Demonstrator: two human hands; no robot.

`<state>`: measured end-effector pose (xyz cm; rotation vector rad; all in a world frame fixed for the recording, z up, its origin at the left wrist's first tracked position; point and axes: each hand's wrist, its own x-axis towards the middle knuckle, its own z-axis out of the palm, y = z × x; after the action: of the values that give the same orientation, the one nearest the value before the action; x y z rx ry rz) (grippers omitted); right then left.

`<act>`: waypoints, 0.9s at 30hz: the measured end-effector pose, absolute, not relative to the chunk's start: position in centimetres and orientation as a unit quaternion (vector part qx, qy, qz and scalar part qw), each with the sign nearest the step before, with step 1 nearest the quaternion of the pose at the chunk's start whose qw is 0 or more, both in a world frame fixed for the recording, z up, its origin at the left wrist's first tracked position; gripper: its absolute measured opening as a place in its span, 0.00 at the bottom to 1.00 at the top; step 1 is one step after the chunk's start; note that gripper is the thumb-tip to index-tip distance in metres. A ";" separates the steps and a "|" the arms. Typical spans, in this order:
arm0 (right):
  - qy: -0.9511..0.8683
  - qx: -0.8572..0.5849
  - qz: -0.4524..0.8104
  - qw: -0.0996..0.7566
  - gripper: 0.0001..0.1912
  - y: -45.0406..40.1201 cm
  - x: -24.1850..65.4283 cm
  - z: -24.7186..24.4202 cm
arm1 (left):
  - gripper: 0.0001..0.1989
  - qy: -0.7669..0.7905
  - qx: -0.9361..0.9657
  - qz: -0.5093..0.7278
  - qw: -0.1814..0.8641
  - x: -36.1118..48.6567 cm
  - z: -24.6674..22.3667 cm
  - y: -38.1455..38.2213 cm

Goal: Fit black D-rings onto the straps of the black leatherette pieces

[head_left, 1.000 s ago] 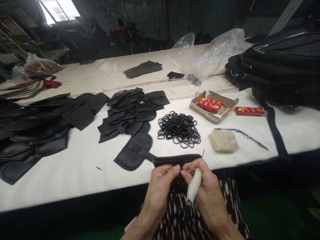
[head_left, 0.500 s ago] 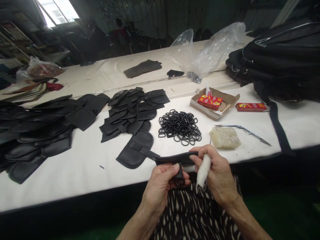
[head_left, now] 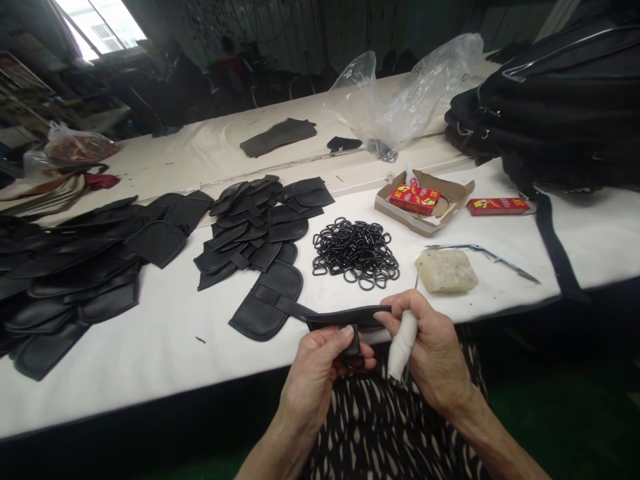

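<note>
My left hand (head_left: 327,363) pinches a folded black strap (head_left: 351,343) with a dark ring at its lower end. The strap is by a black leather piece (head_left: 345,318) at the table's front edge. My right hand (head_left: 425,340) grips the far end of that piece between thumb and finger, and also holds a white-wrapped handle (head_left: 403,343) with a thin metal spike pointing up. Beyond my hands lies a heap of black D-rings (head_left: 355,252). A single black leather flap (head_left: 267,300) lies left of them, touching a pile of similar pieces (head_left: 250,227).
A larger pile of black pieces (head_left: 85,267) covers the table's left. To the right are a yellowish block (head_left: 447,271), a metal tool (head_left: 500,262), a cardboard box (head_left: 410,222), a red packet (head_left: 497,207) and black bags (head_left: 565,113). A clear plastic bag (head_left: 420,93) stands behind.
The view has shifted slightly, so the things on the table appear a little further left. My hands keep the same holds on the leather piece, strap and handle.
</note>
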<state>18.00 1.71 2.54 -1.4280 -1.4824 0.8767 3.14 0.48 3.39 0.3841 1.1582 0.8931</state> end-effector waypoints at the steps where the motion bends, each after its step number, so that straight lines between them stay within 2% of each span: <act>1: -0.597 -0.574 0.353 0.436 0.08 1.7 18.0 2.6 | 0.12 0.525 0.174 0.406 0.728 3.1 3.4 0.5; 11: -0.601 -0.553 0.381 0.433 0.09 2.9 18.2 2.7 | 0.10 0.499 0.148 0.422 0.742 3.2 3.2 0.3; 15: -0.593 -0.534 0.377 0.472 0.09 2.8 18.1 2.5 | 0.10 0.496 0.121 0.439 0.740 3.6 3.3 0.3; 20: -0.613 -0.496 0.287 0.544 0.08 0.7 18.0 2.4 | 0.08 0.463 0.102 0.451 0.756 3.5 3.2 0.8; 27: -0.682 -0.433 0.295 0.511 0.09 -0.4 17.1 1.7 | 0.05 0.424 0.083 0.461 0.775 3.1 2.7 1.6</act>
<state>17.09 -0.43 1.75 -1.0419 -1.6408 0.7093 3.07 1.57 2.67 0.1803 0.9174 0.9971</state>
